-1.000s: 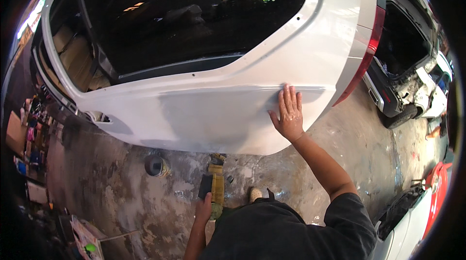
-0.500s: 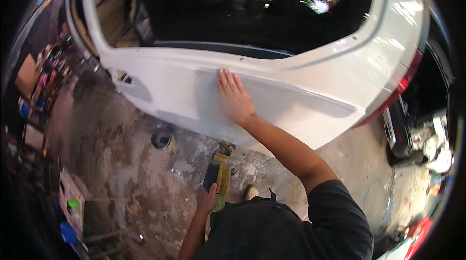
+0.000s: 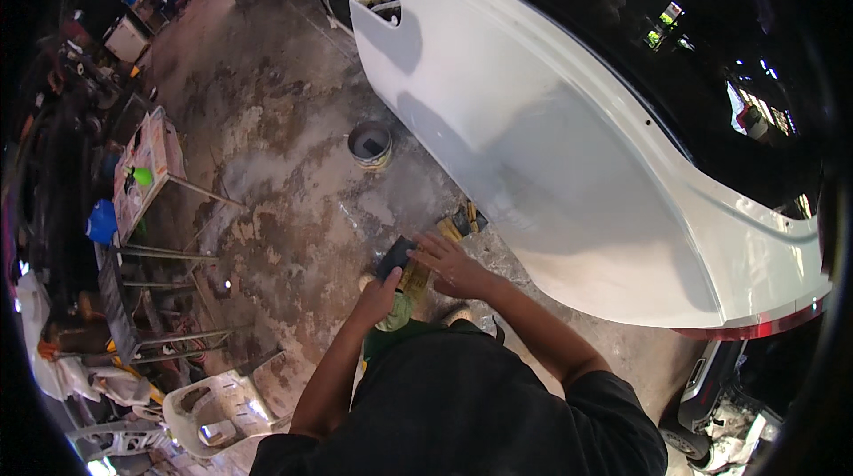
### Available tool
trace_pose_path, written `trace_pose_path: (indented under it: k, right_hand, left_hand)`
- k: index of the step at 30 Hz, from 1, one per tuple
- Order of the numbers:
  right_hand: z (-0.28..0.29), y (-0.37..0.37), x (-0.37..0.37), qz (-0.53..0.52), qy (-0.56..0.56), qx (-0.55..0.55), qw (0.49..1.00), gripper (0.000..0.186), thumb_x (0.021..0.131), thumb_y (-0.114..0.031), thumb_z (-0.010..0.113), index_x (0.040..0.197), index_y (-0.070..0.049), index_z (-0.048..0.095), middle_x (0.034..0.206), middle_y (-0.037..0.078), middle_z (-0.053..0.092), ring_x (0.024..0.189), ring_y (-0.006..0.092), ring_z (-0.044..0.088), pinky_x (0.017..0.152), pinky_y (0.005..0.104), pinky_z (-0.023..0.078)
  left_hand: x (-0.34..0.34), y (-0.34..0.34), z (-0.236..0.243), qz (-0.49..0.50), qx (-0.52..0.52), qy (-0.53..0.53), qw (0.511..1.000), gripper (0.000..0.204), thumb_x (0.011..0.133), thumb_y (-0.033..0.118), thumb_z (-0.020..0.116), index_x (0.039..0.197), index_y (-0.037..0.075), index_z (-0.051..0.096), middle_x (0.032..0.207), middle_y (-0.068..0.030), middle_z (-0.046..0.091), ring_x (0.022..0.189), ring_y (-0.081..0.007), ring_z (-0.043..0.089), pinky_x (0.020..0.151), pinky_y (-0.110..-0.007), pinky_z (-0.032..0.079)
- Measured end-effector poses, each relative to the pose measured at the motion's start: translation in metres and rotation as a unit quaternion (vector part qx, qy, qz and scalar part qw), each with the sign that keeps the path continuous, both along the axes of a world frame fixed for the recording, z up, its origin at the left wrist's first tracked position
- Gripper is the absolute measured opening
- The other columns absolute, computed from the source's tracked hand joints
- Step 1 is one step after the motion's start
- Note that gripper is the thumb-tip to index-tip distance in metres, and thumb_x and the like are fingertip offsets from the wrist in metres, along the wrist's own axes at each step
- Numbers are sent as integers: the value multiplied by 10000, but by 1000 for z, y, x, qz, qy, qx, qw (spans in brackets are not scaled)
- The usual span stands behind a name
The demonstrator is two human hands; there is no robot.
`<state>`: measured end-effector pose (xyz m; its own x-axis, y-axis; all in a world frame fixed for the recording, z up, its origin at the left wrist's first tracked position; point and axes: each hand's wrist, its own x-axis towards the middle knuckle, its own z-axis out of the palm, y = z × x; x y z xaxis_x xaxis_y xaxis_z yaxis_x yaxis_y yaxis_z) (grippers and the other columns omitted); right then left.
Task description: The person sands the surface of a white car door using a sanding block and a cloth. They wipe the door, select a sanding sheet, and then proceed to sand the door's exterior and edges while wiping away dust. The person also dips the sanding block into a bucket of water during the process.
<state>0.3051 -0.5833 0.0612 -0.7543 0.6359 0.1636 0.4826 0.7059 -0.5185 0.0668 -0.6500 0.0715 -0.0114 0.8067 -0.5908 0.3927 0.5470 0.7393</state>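
My left hand (image 3: 377, 301) is closed round a dark rectangular block (image 3: 394, 257) in front of my body. Beside it, my right hand (image 3: 451, 268) has its fingers stretched out, with the fingertips close to the block; whether they touch it I cannot tell. Below my hands are a long yellow piece (image 3: 414, 280) and a green cloth (image 3: 397, 311), both partly covered. To the right stands a white car's side panel (image 3: 613, 245) with dull grey patches, apart from both hands.
A dark bucket (image 3: 370, 144) stands on the stained floor near the car. Small yellow and black pieces (image 3: 458, 222) lie at the car's lower edge. On the left are a metal-legged stand (image 3: 147, 165) and a white plastic chair (image 3: 218, 409).
My right hand has left the car panel and come down beside the block in my left hand. The view has turned left, so the car sits further right.
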Motion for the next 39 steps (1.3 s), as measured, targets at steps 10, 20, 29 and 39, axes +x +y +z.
trace_pose_path:
  k: [10,20,29,39]
  right_hand:
    - [-20,69,-112,-64,-6,-100,993,430,815,-95,706,1232,-130,610,1215,108,623,1207,315,583,1073,485,422]
    - [-117,197,-216,-302,-36,-239,922,362,918,-257,666,1176,-20,578,1096,267,656,1045,459,633,865,536,504]
    - [-212,310,-215,-483,200,-403,751,449,902,-297,712,1184,32,592,1024,214,691,921,327,687,785,456,516]
    - [-364,473,-302,-539,228,-519,623,522,890,-307,751,1259,32,606,1099,156,690,1055,279,650,857,429,504]
  left_hand:
    - [-95,99,-36,-61,-12,-88,994,698,1065,560,430,1208,-78,670,1150,-171,712,1061,-237,647,938,-381,481]
    - [-251,218,-100,32,-19,-104,994,577,1053,488,507,1189,-49,670,1050,-127,706,1011,-197,632,937,-354,476]
    - [-322,291,-95,320,-125,-204,917,573,1011,441,614,1365,-7,567,1221,-118,654,1149,-217,612,977,-367,494]
    - [-275,368,-144,288,-190,-173,923,425,991,344,681,1263,26,605,1103,-77,667,1019,-179,649,916,-347,516]
